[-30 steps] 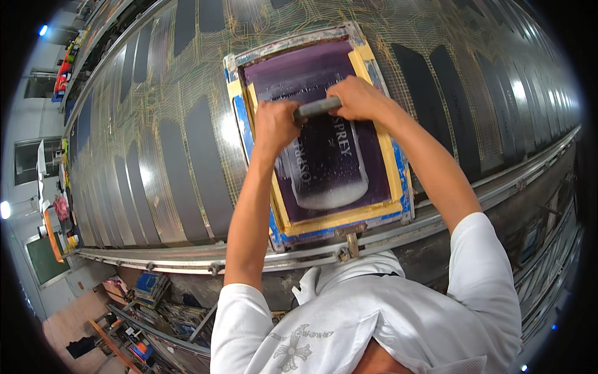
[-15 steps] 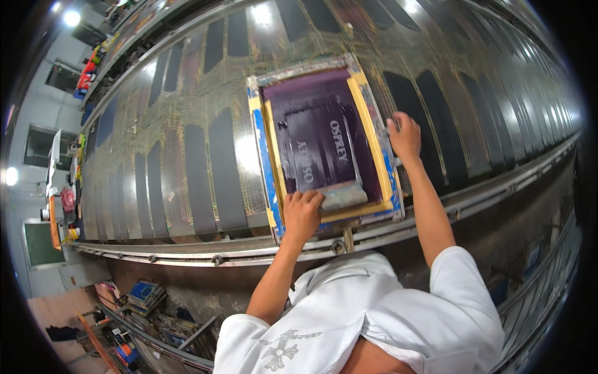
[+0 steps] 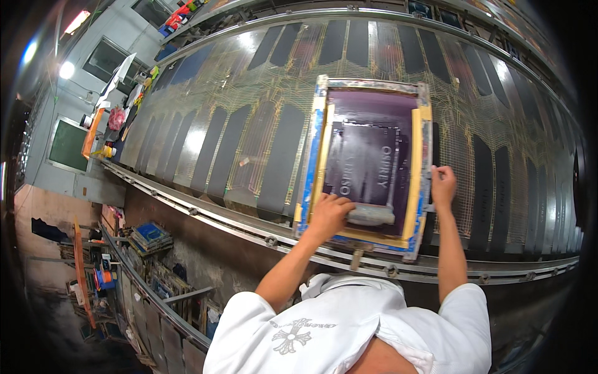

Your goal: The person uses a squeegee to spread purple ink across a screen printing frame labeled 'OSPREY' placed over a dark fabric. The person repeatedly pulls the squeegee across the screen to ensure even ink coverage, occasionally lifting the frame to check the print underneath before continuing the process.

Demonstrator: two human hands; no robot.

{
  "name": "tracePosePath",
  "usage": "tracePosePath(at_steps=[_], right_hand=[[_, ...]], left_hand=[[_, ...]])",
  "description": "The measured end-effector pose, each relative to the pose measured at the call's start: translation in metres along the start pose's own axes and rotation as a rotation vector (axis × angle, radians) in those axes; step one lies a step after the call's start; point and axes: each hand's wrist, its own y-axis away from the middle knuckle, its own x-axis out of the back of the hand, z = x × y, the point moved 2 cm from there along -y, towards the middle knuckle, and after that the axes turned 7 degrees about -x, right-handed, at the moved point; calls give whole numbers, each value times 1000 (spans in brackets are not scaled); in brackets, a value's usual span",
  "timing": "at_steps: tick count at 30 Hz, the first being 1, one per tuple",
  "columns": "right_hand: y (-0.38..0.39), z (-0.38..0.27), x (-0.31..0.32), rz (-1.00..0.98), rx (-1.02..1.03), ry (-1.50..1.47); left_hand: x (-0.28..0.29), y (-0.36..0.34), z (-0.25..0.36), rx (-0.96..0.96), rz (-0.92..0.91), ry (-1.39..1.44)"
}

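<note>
A screen-printing frame (image 3: 423,100) with a purple mesh (image 3: 367,106), yellow and blue tape and raised lettering lies on the long printing table. My left hand (image 3: 330,215) grips the left end of a grey squeegee (image 3: 374,215), which rests crosswise near the bottom of the mesh. My right hand (image 3: 443,184) is closed at the outer right edge of the frame, fingertips curled against it.
The long table (image 3: 246,162) holds rows of dark strips and a metal rail (image 3: 187,209) along its near edge. At left are a shelf with an orange board (image 3: 93,131), green-paned windows (image 3: 68,143), and stacked screens (image 3: 149,240) below the table.
Both hands were on the squeegee higher on the mesh. The squeegee has moved down to the near end; my right hand left it for the frame's right edge. The view has shifted.
</note>
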Motion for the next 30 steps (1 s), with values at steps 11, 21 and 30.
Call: tracePosePath(at_steps=[11, 21, 30], right_hand=[[111, -143, -171, -22, -98, 6], [100, -115, -194, -67, -153, 183], [50, -210, -187, -494, 85, 113]], left_hand=[[121, 114, -165, -73, -2, -64], [98, 128, -191, -153, -79, -14], [80, -58, -287, -179, -1, -53]])
